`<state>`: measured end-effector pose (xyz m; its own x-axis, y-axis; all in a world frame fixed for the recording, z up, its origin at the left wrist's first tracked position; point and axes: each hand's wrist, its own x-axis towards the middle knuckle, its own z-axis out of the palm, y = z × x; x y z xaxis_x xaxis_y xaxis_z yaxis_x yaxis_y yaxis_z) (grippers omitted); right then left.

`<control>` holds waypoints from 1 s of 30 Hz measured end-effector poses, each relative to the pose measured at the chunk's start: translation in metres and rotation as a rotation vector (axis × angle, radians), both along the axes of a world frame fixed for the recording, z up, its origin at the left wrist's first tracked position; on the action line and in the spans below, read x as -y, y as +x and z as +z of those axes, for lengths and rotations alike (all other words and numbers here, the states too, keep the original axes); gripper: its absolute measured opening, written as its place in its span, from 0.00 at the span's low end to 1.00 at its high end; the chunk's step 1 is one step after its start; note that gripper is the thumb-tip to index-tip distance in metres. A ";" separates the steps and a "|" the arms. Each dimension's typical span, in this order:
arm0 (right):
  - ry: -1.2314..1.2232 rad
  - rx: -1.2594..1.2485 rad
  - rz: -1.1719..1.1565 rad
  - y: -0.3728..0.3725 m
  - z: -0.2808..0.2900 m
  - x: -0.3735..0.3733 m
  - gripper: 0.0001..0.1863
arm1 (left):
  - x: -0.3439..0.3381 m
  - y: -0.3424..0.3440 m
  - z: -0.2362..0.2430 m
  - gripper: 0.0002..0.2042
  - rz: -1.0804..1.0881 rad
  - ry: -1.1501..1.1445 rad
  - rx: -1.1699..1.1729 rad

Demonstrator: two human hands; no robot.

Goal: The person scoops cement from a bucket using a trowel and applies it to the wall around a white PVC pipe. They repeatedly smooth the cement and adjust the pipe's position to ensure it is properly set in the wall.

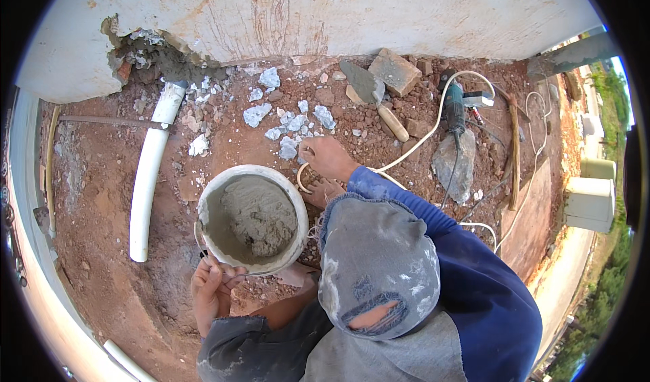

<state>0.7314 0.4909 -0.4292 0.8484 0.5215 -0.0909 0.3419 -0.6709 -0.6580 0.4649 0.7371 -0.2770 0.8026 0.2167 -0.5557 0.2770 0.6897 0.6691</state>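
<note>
1. Centrally, a pale round bucket [249, 169] stands on reddish, rubble-strewn soil [101, 226]; inside it we see grey mortar [261, 216], smoother toward the wall and lumpy toward the near side.

2. Just beside the bucket we find a co-worker in a worn grey cap [379, 267]; a blue sleeve [413, 202] covers this person's right arm.

3. The co-worker's left hand [213, 288] has its fingers bent at the bucket's near-left edge, by the wire handle; we cannot tell how firmly it grips.

4. The co-worker's right hand [330, 157] is loosely curled beyond the bucket, near grey-white chunks [257, 115]; we cannot tell whether it holds anything.

5. The camera wearer's own hands lie outside this view; we cannot tell how far open they are or what they hold.

6. To the left we note a white pipe [150, 179], its far end just below a broken cavity [159, 58] in the white wall [406, 16].

7. To the right we distinguish a trowel [393, 122] beside a block [395, 72]; farther right lies a green power tool [455, 108], near a flat stone [452, 168].
</note>
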 end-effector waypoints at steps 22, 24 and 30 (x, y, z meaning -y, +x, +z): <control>-0.250 0.076 0.461 0.081 -0.030 -0.001 0.30 | 0.012 0.056 0.037 0.07 -0.011 0.068 -0.281; -0.349 0.114 0.377 0.055 -0.046 0.021 0.34 | 0.011 0.055 0.033 0.06 -0.040 0.062 -0.290; -0.375 0.060 0.298 0.031 -0.030 0.031 0.41 | 0.010 0.064 0.048 0.07 -0.032 0.115 -0.333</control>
<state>0.7621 0.4602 -0.4591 0.6766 0.6830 -0.2751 0.5849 -0.7255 -0.3626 0.5286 0.7273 -0.2294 0.5888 0.2708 -0.7616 0.5132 0.6027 0.6111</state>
